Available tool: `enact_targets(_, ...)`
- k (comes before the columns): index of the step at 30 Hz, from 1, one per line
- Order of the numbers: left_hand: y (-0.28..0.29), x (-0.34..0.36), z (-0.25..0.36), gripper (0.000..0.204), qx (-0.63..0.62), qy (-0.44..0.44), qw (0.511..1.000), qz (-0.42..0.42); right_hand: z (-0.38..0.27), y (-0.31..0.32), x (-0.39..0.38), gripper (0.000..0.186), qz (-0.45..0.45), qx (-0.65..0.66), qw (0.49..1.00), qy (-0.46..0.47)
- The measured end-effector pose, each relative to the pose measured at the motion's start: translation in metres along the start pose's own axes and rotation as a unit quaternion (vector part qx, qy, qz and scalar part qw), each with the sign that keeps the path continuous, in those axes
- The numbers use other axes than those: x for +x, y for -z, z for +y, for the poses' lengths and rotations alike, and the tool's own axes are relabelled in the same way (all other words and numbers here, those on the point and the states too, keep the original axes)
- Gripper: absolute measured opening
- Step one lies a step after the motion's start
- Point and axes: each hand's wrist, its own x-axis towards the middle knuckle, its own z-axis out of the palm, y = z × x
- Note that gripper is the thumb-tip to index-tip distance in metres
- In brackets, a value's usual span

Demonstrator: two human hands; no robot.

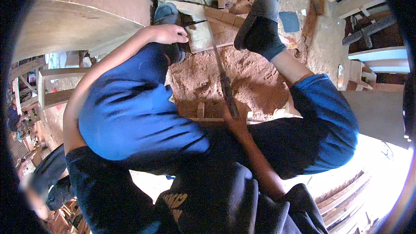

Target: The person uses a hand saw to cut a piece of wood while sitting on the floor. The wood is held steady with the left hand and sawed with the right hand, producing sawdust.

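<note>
My left hand (170, 34) reaches past my left knee, fingers curled at the left edge of a pale wooden board (200, 37). My right hand (235, 120) is closed around the dark handle of a long, thin-bladed tool (225, 87). Its narrow blade points away from me and passes over or against the board; I cannot make out teeth. A brown wooden piece (223, 29) lies beside the board. My left slipper (167, 16) and right slipper (265, 8) stand on either side of the wood.
Reddish sawdust (195, 80) covers the floor between my legs. A large wooden panel (86, 28) stands at the left, near a wooden frame (60, 89). At the right are a grey panel (372, 112) and stacked timber (346, 197). Another person (52, 173) is at the lower left.
</note>
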Motion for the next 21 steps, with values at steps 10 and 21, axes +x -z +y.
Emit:
enact_targets(10,0.002,0.003,0.005,0.056,-0.027,-0.006,0.999,0.015,-0.018,-0.017,0.058,0.021,-0.003,0.044,0.998,-0.041)
enact_targets(21,0.001,0.013,0.003,0.058,-0.022,-0.015,1.000,-0.007,-0.032,-0.031,0.108,0.022,0.017,0.071,0.997,-0.035)
